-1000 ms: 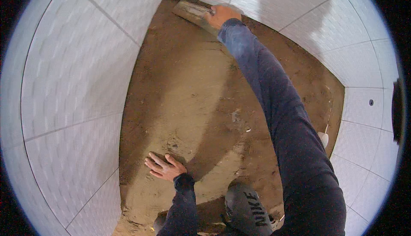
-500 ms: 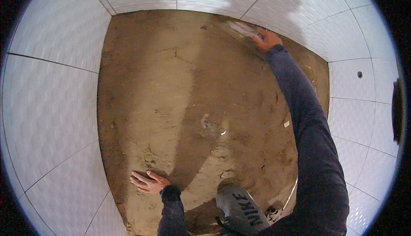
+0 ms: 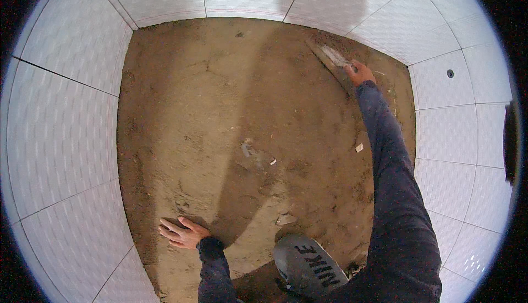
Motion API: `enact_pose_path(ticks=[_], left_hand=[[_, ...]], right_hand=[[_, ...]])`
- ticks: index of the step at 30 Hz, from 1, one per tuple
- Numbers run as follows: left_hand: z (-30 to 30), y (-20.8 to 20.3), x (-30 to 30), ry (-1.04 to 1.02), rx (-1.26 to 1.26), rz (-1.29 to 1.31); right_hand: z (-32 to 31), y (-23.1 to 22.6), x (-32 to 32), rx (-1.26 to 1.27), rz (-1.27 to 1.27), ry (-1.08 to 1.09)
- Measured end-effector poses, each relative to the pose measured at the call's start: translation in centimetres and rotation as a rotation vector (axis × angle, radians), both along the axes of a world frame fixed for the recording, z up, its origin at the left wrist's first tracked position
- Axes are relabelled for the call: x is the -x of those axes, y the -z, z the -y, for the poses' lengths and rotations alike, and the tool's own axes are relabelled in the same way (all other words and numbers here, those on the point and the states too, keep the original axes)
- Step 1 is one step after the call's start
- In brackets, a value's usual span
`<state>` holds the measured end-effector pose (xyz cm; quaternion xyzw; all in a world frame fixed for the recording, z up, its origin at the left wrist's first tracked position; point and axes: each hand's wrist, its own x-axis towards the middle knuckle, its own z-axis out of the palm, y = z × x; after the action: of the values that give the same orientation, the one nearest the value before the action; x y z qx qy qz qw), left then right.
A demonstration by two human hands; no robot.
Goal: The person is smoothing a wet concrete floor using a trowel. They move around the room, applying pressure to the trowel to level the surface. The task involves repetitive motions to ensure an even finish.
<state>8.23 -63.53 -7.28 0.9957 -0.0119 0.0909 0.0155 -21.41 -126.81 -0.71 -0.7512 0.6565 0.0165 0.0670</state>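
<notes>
One float (image 3: 329, 61), right hand (image 3: 360, 73) was clamped on it, seemingly mid-smoothing the dirt (image 3: 220, 110); left hand (image 3: 185, 233) lay flat, fingers apart. Next sweep probably needed steady pressure.

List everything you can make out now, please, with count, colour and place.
Flat trowel: 1, brownish, upper right
Ground: 1, brown, between the walls
Wall tiles: many, white, left, far and right sides
Round spot: 1, dark, right wall
Chips: 2, white, near centre and right
Fragment: 1, beige, lower centre
Edge shape: 1, black, far right, unclear
Printed item: 1, grey, bottom centre, possibly a knee
Sleeves: 2, dark blue, lower left and right
Left hand: 1, bare, lower left
Right hand: 1, bare, holding trowel
</notes>
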Motion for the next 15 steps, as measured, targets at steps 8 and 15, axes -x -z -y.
enact_pose_path(ticks=[8,15], left_hand=[[-0.2,0.4,-0.1,-0.024,0.005,0.018],[0.3,0.7,0.1,-0.018,-0.046,0.019]], right_hand=[[-0.7,4.1,10.9,0.101,0.217,0.308],[6.7,9.2,12.1,0.059,0.783,0.781]])
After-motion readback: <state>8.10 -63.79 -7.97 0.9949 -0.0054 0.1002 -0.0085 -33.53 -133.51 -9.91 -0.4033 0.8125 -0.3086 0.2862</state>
